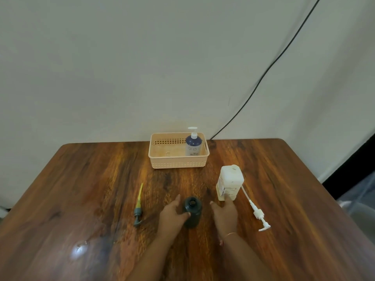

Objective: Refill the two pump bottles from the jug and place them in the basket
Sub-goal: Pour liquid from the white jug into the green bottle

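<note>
While blue bottle stands in basket upper centre | left hand grasps uncapped dark bottle, right hand released | refill from jug pending

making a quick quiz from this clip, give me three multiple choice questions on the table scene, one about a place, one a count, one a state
1. Where is the blue pump bottle?
A. in the basket
B. beside the jug
C. in the left hand

2. How many loose pump heads lie on the table?
A. none
B. two
C. four

3. What state is the dark bottle in?
A. upright, pump off, mouth open
B. lying on its side
C. capped with its pump

Answers:
1. A, it stands at the right end of the peach basket.
2. B, the grey pump lies left of the hands and the white pump right of the jug.
3. A, its open neck shows beside the left hand.
</note>
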